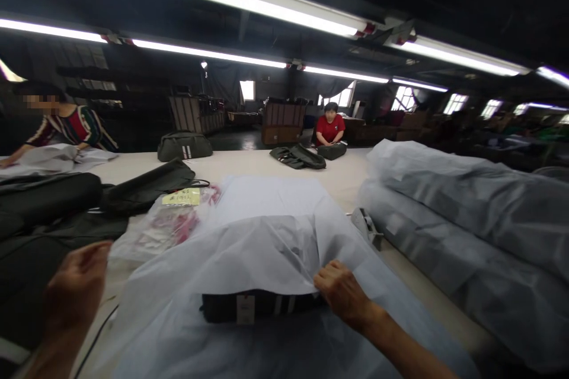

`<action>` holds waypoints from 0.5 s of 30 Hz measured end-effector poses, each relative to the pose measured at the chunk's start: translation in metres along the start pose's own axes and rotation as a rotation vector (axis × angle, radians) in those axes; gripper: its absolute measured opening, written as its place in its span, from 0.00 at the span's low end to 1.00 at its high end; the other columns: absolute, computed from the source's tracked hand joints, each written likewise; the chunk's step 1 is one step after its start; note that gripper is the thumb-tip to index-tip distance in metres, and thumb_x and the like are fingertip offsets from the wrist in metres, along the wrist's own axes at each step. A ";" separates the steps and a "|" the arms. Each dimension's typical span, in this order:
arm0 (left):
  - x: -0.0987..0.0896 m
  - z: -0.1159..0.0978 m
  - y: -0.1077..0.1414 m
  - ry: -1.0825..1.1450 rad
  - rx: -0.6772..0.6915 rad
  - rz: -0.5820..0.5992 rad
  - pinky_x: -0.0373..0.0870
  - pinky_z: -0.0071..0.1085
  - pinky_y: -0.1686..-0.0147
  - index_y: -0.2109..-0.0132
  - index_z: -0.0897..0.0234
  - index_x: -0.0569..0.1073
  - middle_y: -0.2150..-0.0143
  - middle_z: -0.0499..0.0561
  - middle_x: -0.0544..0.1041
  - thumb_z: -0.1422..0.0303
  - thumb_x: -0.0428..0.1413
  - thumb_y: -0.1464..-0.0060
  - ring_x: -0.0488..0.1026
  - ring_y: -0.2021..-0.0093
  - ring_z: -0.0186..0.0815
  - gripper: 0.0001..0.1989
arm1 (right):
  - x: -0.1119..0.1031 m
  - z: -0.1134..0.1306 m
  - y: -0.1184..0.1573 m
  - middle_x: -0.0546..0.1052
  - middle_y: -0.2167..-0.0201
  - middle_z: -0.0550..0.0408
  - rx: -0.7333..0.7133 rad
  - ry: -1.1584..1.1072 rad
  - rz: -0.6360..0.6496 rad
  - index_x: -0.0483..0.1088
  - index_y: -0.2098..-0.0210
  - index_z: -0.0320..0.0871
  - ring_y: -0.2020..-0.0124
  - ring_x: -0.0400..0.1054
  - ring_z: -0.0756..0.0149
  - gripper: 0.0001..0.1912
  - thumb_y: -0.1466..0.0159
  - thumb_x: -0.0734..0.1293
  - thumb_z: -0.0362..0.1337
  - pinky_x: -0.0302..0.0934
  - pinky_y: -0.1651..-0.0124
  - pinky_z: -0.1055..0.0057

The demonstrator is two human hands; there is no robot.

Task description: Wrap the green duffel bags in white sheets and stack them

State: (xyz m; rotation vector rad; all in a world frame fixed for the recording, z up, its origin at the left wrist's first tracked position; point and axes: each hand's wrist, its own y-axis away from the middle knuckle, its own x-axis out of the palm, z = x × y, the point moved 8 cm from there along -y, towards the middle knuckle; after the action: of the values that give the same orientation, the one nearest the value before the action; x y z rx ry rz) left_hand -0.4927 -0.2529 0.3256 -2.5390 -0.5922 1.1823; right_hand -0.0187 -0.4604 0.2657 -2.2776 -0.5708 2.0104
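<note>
A dark bag (267,307) with two light stripes and a white hang tag (245,310) lies before me, mostly covered by a thin white sheet-like cover (262,249). My right hand (340,290) pinches the edge of this cover at the bag's right end. Away from the cover, on the left, my left hand (80,281) is raised with its fingers curled together and a little blurred. Whatever may be between those fingers is hidden. More white material spreads under and around the bag.
Dark bags (48,195) are heaped at left, near a clear plastic bag (155,231) with a yellow label. Wrapped bags (466,213) are stacked at right. Across the table (240,161) lie more bags; one person in striped clothing and another in a red shirt work there.
</note>
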 end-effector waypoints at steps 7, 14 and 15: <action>0.083 -0.232 0.061 0.083 0.924 0.557 0.59 0.47 0.37 0.44 0.61 0.72 0.41 0.57 0.73 0.59 0.51 0.39 0.65 0.38 0.48 0.20 | 0.002 0.007 0.000 0.75 0.74 0.55 0.011 0.037 -0.035 0.69 0.75 0.42 0.72 0.65 0.65 0.15 0.38 0.59 0.21 0.54 0.61 0.65; 0.149 -0.185 0.119 -0.029 0.975 0.936 0.67 0.37 0.45 0.45 0.56 0.74 0.43 0.53 0.75 0.67 0.56 0.46 0.72 0.45 0.43 0.20 | 0.016 0.008 0.003 0.75 0.76 0.57 0.066 0.024 -0.123 0.69 0.76 0.43 0.72 0.66 0.64 0.16 0.39 0.61 0.20 0.54 0.56 0.65; 0.145 -0.182 0.117 -0.052 0.957 0.963 0.69 0.34 0.49 0.51 0.56 0.77 0.49 0.52 0.78 0.67 0.55 0.45 0.75 0.50 0.41 0.15 | 0.018 0.007 0.003 0.75 0.76 0.57 0.072 0.023 -0.130 0.69 0.76 0.43 0.72 0.66 0.64 0.15 0.39 0.61 0.20 0.54 0.55 0.65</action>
State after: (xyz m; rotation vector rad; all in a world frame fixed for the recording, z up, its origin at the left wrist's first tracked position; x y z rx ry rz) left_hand -0.2387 -0.3008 0.2959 -1.8576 1.0814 1.2999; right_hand -0.0236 -0.4596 0.2468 -2.1610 -0.6170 1.9105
